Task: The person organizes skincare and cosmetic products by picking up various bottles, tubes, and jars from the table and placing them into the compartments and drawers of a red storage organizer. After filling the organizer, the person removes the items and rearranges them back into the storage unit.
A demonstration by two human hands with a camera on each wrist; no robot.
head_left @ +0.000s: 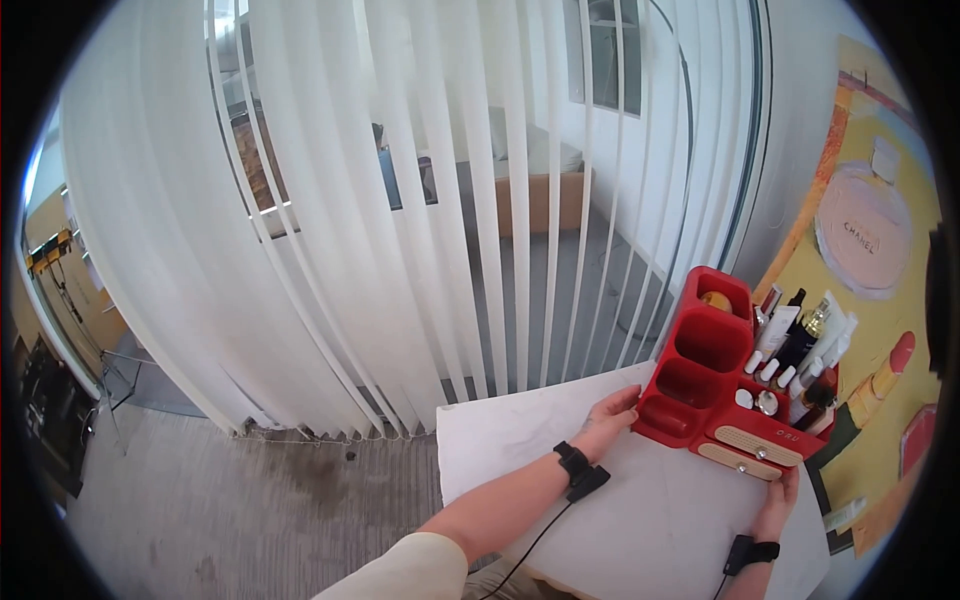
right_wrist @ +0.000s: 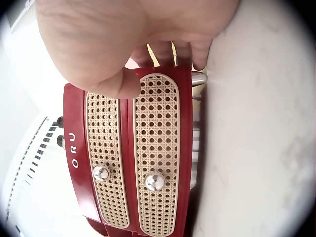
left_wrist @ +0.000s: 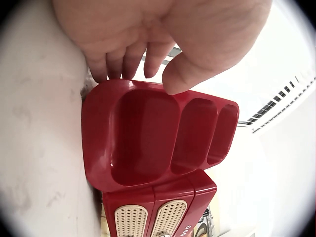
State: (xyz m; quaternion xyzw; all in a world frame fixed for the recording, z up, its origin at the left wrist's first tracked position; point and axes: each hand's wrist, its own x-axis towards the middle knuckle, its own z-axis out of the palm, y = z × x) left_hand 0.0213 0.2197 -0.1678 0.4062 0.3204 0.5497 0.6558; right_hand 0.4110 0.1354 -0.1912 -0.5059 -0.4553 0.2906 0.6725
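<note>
A red cosmetics organizer [head_left: 690, 385] stands at the right part of the white table, with stepped open compartments on its left and two woven-front drawers [right_wrist: 155, 148] with round silver knobs. My left hand [head_left: 610, 415] lies along its left side, fingers extended against the outer wall. In the left wrist view that thumb touches the rim of the front compartment [left_wrist: 143, 138]. At the opposite front corner, my right hand [head_left: 780, 495] holds the organizer, thumb over the drawer front and fingers round the side. Bottles and tubes [head_left: 800, 340] fill the organizer's right section.
The white tabletop [head_left: 540, 425] extends in front of and left of the organizer. Vertical blinds [head_left: 330, 200] hang before a glass wall behind the table. A painted poster [head_left: 860, 260] covers the right wall. Each wrist wears a black strap with a camera and cable.
</note>
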